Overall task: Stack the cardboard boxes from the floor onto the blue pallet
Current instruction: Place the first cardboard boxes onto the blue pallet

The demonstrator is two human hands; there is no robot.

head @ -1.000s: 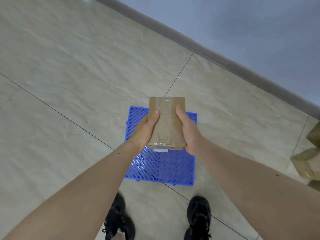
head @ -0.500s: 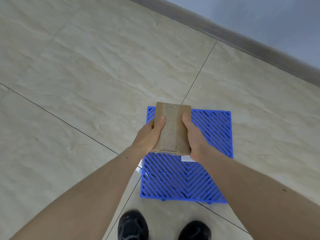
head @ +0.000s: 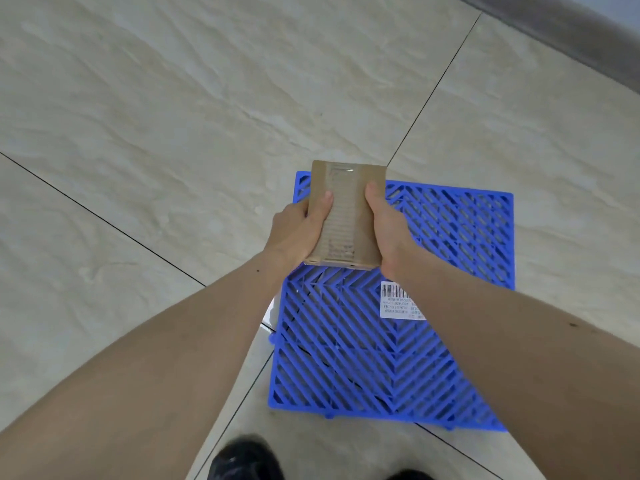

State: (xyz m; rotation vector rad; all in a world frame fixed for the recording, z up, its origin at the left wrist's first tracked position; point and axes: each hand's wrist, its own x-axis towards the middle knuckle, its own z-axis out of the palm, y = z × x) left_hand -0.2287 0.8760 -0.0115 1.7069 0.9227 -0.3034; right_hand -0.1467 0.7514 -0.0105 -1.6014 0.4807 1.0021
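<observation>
**Box held over the pallet's far-left corner**

Both hands clamp one cardboard box (head: 346, 216) between them: the left hand (head: 294, 233) wraps its left side with the thumb lying on the top face, and the right hand (head: 388, 230) does the same on the right side, thumb pressed near the upper edge. The fingers below are hidden by the box. It hangs in the air, long axis pointing away from the person, above the far-left corner of the blue pallet (head: 450, 237), which lies flat on the tiled floor (head: 173, 116). A white barcode label (head: 398, 301) shows on the pallet slats just beside the right forearm. No other box is on the pallet, so this looks like the first placement.

The step in hand appears to be the lowering. The next move likely calls for bringing the box down level, squaring its edges to the pallet corner, and releasing both sides together so it does not tip.

Compared with half a second ago, the pallet fills more of the view and sits lower and to the right, the label is now uncovered, and the shoes (head: 246, 459) have slid toward the bottom edge. The two-handed hold is unchanged.
</observation>
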